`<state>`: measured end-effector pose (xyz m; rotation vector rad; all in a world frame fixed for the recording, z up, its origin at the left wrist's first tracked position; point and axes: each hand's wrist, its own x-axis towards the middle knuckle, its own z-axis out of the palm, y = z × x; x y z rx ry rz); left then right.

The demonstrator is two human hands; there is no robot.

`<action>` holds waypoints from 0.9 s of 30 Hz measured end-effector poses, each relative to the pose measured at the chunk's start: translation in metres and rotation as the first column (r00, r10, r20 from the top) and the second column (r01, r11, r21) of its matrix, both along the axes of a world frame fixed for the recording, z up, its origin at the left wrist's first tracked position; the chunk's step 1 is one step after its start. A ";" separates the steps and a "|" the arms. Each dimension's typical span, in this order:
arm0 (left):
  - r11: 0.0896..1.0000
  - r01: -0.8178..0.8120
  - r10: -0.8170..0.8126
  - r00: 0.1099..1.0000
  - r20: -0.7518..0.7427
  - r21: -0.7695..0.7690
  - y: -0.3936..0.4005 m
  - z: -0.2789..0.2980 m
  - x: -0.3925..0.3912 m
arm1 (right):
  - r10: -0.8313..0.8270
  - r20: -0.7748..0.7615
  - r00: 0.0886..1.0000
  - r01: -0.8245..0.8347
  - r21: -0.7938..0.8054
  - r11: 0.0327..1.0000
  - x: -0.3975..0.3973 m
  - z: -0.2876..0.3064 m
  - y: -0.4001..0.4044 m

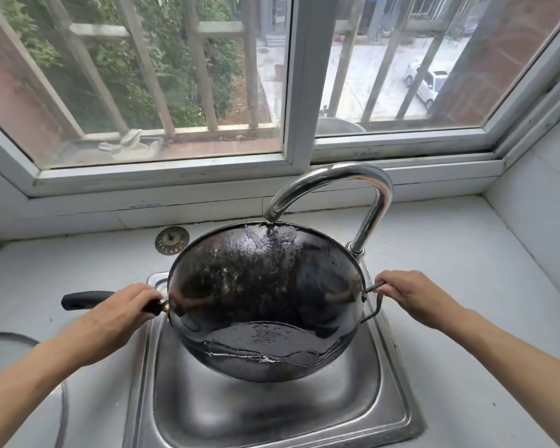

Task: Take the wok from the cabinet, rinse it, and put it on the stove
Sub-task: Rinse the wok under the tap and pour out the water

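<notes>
A black wok (pixel 265 295) hangs tilted toward me over the steel sink (pixel 272 412), its far rim under the spout of the chrome faucet (pixel 346 189). Water runs down its inner wall and pools at the near side. My left hand (pixel 120 307) grips the long black handle (pixel 84 300) close to the bowl. My right hand (pixel 411 295) grips the small metal loop handle (pixel 374 302) on the opposite side. No stove or cabinet is in view.
A metal sink strainer (pixel 172 240) lies on the white counter (pixel 466 270) behind the sink at the left. A round glass lid (pixel 10 341) shows at the left edge. The window sill runs along the back, and a tiled wall stands at the right.
</notes>
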<state>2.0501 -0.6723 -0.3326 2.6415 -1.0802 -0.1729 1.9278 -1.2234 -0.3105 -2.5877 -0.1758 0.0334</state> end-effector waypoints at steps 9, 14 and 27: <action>1.000 0.007 -0.005 0.998 -0.059 0.028 0.000 -0.004 0.003 | -0.022 -0.021 1.000 0.023 0.033 0.999 -0.003 -0.007 -0.005; 1.000 0.015 -0.014 0.999 -0.050 0.025 -0.007 0.000 0.003 | -0.009 -0.024 1.000 0.010 0.034 0.999 -0.006 -0.012 -0.008; 0.996 0.090 -0.089 0.996 -0.014 0.028 -0.031 0.012 0.022 | -0.090 -0.029 0.996 0.091 0.036 0.995 -0.019 -0.017 -0.023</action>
